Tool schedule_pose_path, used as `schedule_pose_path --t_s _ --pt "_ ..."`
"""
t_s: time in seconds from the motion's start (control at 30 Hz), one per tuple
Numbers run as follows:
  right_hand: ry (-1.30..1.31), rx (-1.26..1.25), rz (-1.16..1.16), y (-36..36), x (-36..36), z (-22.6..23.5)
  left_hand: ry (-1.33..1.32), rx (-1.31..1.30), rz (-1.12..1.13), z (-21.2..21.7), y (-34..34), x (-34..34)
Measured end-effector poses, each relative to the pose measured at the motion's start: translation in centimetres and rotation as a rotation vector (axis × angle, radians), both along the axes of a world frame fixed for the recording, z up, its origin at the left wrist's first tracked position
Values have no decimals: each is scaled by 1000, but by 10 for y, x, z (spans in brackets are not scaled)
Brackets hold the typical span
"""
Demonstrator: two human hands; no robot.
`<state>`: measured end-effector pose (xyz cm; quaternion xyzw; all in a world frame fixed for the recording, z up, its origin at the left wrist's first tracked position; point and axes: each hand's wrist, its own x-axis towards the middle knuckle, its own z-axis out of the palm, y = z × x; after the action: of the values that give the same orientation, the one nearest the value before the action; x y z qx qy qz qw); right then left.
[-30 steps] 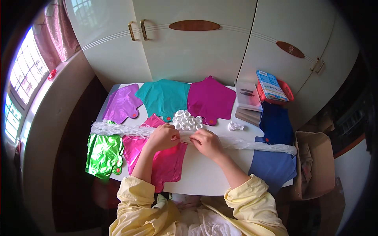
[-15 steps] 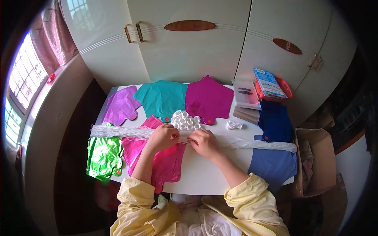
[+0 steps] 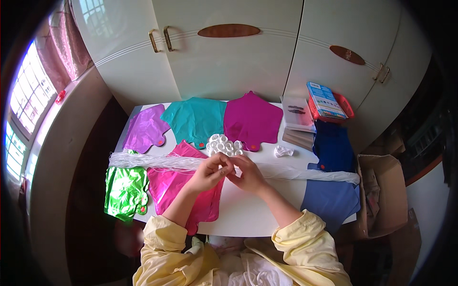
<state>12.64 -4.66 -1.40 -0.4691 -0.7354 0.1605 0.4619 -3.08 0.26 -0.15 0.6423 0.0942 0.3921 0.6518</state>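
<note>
My left hand (image 3: 211, 172) and my right hand (image 3: 247, 175) meet at the fingertips over the middle of the table, both closed in a pinch. Whatever lies between the fingers is too fine or hidden to make out. Under and just beyond them a long bundle of white string (image 3: 305, 174) stretches across the table. Right past the fingers sits a heap of small white ribbon rolls (image 3: 223, 144). A pink foil sheet with a tab, like a flat balloon (image 3: 202, 202), lies beneath the bundle, by my left forearm.
Flat foil balloons lie about: green (image 3: 125, 190), lilac (image 3: 145, 127), teal (image 3: 195, 119), magenta (image 3: 253, 119), dark blue (image 3: 334, 147) and slate blue (image 3: 329, 200). A crumpled white piece (image 3: 283, 151), clear box (image 3: 298, 114), red basket (image 3: 344, 106) and cardboard box (image 3: 398, 190) are at right.
My hands have come together and slightly nearer to me. The left moved right, and the right shifted a little, so the fingertips now meet.
</note>
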Motion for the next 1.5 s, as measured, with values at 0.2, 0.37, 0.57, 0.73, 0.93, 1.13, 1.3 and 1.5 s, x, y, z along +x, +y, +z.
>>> schedule_pose_path --t_s 0.2,0.37,0.57,0.73,0.93,1.13,1.3,1.5 --pt "447 -220 397 4 3 -10 292 683 284 20 -8 6" --pt "569 -411 473 2 12 -5 -31 -68 -37 2 0 -3" --pt "725 -517 495 3 26 7 -640 -453 -88 7 19 -20" --pt "683 -520 439 5 29 3 -545 -310 295 25 23 -23" --pt "669 -416 292 0 31 12 455 568 956 16 27 -22" --pt "726 -387 152 -1 34 19 399 419 842 22 29 -31" --pt "457 -309 185 -3 23 15 323 625 500 32 9 -12" --pt "238 -171 195 -2 14 8 460 323 175 19 2 -5"
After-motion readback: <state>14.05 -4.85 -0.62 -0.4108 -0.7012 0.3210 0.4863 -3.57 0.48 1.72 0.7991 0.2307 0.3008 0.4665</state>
